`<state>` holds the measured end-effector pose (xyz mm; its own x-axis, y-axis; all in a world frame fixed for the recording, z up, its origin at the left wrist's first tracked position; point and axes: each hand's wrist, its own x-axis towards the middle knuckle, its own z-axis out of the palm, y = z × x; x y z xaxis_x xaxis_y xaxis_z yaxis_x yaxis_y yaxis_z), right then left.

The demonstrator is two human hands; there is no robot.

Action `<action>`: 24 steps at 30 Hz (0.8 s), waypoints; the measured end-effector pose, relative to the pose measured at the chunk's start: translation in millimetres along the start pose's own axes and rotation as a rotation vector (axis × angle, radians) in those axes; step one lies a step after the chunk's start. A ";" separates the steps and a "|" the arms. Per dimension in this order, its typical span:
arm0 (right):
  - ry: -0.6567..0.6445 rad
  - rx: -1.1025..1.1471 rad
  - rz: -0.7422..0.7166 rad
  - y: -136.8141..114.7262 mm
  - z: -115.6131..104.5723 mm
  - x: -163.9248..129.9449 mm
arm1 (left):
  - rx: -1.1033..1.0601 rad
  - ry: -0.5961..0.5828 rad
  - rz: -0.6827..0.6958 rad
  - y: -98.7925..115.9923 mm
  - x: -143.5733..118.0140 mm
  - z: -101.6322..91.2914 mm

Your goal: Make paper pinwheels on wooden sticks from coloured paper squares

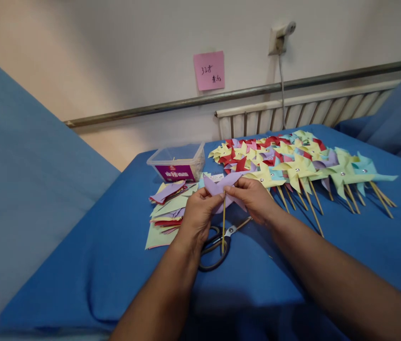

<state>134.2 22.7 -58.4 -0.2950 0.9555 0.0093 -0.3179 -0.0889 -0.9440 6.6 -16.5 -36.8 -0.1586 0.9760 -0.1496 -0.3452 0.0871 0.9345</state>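
Observation:
My left hand [196, 212] and my right hand [253, 199] together hold a purple paper pinwheel [222, 183] above the blue cloth. A thin wooden stick [223, 227] hangs down from it between my hands. Black-handled scissors [218, 242] lie on the cloth just below the stick. To the left of my left hand sits a loose stack of cut paper squares [167, 210] in green, purple and red. A heap of finished pinwheels on sticks [303, 166] lies to the right of my right hand.
A clear plastic box with a purple label [179, 163] stands behind the paper stack. The blue-covered surface [115, 265] ends at a white slatted rail [293, 111] by the wall. A pink note [209, 70] and a wall socket with a cord [279, 38] are above.

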 end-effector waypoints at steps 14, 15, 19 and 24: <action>0.021 -0.017 -0.031 10.5 3.3 4.9 | 0.011 0.080 -0.015 -2.1 1.7 -2.1; 0.014 0.006 -0.012 9.3 3.7 4.3 | 0.012 0.076 -0.021 -1.8 1.6 -2.4; -0.036 0.099 0.064 5.0 3.2 2.7 | 0.006 0.041 -0.031 -0.8 2.3 -4.1; -0.062 0.156 0.093 2.1 1.0 2.2 | -0.004 0.038 -0.031 -0.7 3.6 -5.6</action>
<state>131.9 24.4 -60.0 -0.3830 0.9223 -0.0509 -0.4213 -0.2234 -0.8790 1.1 -14.1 -39.8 -0.1830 0.9645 -0.1905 -0.3542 0.1161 0.9279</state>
